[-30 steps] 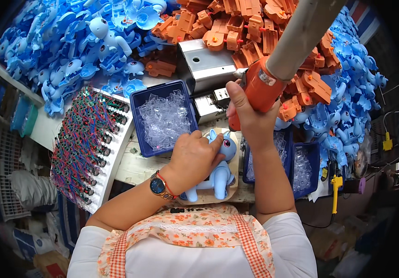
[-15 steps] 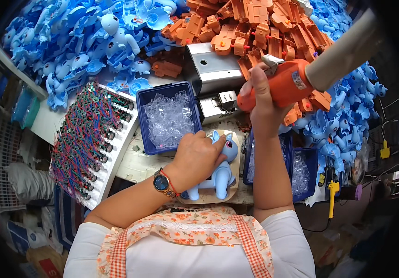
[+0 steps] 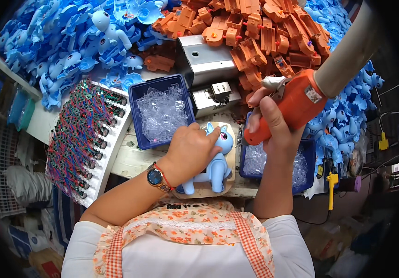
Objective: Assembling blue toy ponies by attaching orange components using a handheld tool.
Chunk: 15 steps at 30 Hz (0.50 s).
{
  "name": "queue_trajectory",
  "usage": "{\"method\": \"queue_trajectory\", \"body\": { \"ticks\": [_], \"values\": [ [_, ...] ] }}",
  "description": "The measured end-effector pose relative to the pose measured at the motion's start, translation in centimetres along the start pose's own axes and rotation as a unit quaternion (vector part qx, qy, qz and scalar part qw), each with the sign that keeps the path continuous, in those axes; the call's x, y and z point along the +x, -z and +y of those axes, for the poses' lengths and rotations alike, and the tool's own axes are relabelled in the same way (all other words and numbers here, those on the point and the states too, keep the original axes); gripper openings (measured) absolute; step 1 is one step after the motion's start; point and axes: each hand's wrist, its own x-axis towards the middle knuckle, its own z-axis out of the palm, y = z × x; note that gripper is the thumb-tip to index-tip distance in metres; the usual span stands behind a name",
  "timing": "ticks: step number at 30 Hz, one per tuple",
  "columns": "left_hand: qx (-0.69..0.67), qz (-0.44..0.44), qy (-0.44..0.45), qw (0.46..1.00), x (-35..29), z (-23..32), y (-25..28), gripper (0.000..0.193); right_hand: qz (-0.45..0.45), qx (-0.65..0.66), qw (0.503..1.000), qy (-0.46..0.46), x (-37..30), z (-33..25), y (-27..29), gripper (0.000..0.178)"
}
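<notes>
My curled left hand (image 3: 191, 150) holds the blue toy (image 3: 218, 171) on a pale base (image 3: 204, 191) at the near edge of the worktop (image 3: 134, 160), my raised right hand (image 3: 280, 127) grips the orange tool (image 3: 301, 101), and a narrow strip separates base from white tray (image 3: 111, 169).

- 1 small pale label (image 3: 312, 94) on the orange power tool (image 3: 292, 109): print too small to read.
- 1 row of dark lettering (image 3: 185, 206) on the floral apron (image 3: 185, 227), creased, not clearly legible.
</notes>
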Motion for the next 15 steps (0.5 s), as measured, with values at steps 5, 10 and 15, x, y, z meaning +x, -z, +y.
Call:
{"method": "queue_trajectory", "body": {
  "ticks": [5, 10, 15],
  "values": [
    [0.009, 0.000, 0.003, 1.000, 0.1, 0.2, 0.0, 0.041, 0.003, 0.021, 1.000, -0.013, -0.7, 1.3, 0.1, 0.031],
    [0.015, -0.007, 0.005, 1.000, 0.0, 0.2, -0.1, 0.041, -0.030, 0.033, 0.998, -0.041, -1.3, 2.7, 0.1, 0.028],
    [0.019, -0.002, 0.002, 1.000, 0.1, 0.1, -0.1, 0.040, -0.086, 0.031, 0.993, -0.070, -0.6, 3.0, 0.9, 0.033]
  ]
}}
